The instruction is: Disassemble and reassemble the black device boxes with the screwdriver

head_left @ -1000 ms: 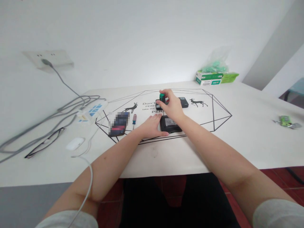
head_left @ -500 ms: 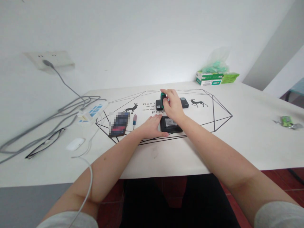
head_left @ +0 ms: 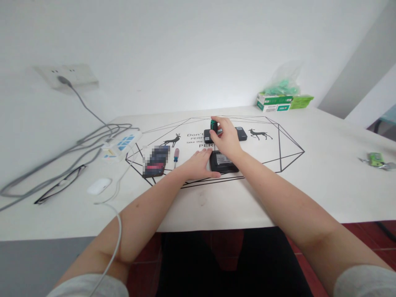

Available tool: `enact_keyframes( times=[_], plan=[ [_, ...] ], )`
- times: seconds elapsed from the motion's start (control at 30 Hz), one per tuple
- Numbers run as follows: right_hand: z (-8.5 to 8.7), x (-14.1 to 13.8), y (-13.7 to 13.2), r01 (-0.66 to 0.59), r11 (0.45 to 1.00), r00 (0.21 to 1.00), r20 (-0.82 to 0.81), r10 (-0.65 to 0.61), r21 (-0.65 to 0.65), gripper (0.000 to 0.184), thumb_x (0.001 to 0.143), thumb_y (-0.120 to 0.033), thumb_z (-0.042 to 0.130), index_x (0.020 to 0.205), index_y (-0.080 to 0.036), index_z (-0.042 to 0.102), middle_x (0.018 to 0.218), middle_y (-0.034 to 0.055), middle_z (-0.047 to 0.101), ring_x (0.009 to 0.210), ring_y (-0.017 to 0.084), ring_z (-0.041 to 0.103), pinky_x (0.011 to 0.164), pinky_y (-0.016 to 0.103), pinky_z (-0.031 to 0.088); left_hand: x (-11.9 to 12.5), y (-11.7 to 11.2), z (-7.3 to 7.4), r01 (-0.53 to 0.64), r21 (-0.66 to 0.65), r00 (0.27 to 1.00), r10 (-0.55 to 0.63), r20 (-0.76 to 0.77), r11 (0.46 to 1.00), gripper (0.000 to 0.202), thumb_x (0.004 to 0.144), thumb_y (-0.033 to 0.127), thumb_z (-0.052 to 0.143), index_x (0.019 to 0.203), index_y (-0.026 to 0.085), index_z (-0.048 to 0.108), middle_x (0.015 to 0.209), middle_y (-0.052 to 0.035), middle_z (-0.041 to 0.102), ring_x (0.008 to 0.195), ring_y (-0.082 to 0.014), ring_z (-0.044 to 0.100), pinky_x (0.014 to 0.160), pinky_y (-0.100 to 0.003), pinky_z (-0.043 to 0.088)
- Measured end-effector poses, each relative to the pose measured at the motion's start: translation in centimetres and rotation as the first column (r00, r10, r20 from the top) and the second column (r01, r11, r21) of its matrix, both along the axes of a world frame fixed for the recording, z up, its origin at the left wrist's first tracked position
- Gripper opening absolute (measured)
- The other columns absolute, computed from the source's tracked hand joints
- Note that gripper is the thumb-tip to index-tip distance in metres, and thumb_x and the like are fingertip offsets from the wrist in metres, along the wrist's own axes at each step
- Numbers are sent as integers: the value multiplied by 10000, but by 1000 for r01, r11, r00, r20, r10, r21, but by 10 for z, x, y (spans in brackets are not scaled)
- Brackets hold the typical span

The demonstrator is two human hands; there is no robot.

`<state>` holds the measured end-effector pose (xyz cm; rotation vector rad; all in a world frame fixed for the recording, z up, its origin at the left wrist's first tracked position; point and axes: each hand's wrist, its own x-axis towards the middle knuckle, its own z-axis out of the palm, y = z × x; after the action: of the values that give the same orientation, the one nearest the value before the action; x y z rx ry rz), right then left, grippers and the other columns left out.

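Note:
My right hand (head_left: 227, 138) is closed round the green-topped handle of a screwdriver (head_left: 214, 125), held upright over a black device (head_left: 224, 163) that lies on the white table (head_left: 309, 181). My left hand (head_left: 198, 165) lies flat, fingers together, against the left edge of that black device. A second black device (head_left: 241, 133) rests just behind my right hand, partly hidden by it.
A small blue-handled screwdriver (head_left: 175, 156) and a dark blurred item (head_left: 155, 161) lie left of my hands. Farther left are a power strip (head_left: 119, 145) with grey cables, glasses (head_left: 58, 187) and a white mouse (head_left: 99, 186). Green boxes (head_left: 280, 102) stand at the back right, a green wrapper (head_left: 375, 159) at the right edge.
My right hand has turned slightly on the green screwdriver handle, staying over the black device. My left hand has kept its place.

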<state>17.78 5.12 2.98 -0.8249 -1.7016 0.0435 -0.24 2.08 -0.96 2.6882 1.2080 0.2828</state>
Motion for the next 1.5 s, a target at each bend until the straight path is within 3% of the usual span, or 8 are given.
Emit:
enact_keyframes(
  times=[0.3,0.73,0.83,0.93,1.1,1.23,1.37,1.5],
  plan=[
    [-3,1,4,13,999,1000,-26,-12,32,470,875,-126,614,1333,-221,559,1268,128,674,1088,260,667,933,469,633,1,-3,4,-46,-73,997,41,-64,996,1252,788,859,629,1661,49,242,1713,-284,306,1592,-456,301,1287,-568,251],
    [2,4,5,47,998,996,-83,-44,44,469,867,-158,615,1322,-234,532,1237,112,657,907,216,662,736,396,634,0,-3,4,-44,-59,998,41,-52,997,1256,768,873,645,1648,54,280,1704,-289,324,1583,-460,324,1289,-565,277],
    [4,5,4,69,996,993,-95,-64,49,467,864,-159,616,1317,-235,532,1228,108,658,898,208,663,726,386,632,-1,0,-1,-43,-24,998,44,41,999,1073,880,823,569,1616,71,358,1674,-278,393,1567,-443,365,1271,-575,321],
    [7,4,1,66,997,991,-120,-61,41,469,863,-164,618,1318,-236,527,1221,105,655,888,197,664,676,350,621,-1,6,-7,-64,86,983,47,179,994,768,998,661,513,1517,94,505,1596,-237,518,1532,-389,435,1274,-542,337],
    [8,-1,-4,43,999,991,-132,-39,32,458,879,-190,624,1323,-245,526,1258,109,648,917,198,662,641,321,608,0,13,-7,-120,198,950,55,306,973,285,977,407,593,1135,203,715,1294,-127,724,1279,-301,634,1174,-481,461],
    [8,-2,-6,15,1000,990,-141,-15,-6,463,885,-202,625,1336,-240,530,1285,127,638,951,222,662,658,350,622,1,11,0,-108,167,960,59,275,980,210,990,326,535,977,227,721,1113,-89,752,1144,-279,656,1096,-469,493],
    [9,0,-6,18,1000,987,-161,-19,-8,463,875,-198,626,1327,-250,536,1266,116,640,942,219,657,646,340,611,-5,16,4,-215,161,969,189,161,963,227,988,310,523,979,224,733,1105,-110,747,1158,-322,645,1074,-504,491],
    [8,1,-6,36,999,987,-158,-34,8,455,868,-187,626,1309,-255,536,1232,101,647,915,203,652,644,325,597,-20,27,6,-479,198,878,461,132,855,306,998,297,510,1192,181,716,1270,-160,722,1262,-364,618,1108,-532,468]
  ],
)
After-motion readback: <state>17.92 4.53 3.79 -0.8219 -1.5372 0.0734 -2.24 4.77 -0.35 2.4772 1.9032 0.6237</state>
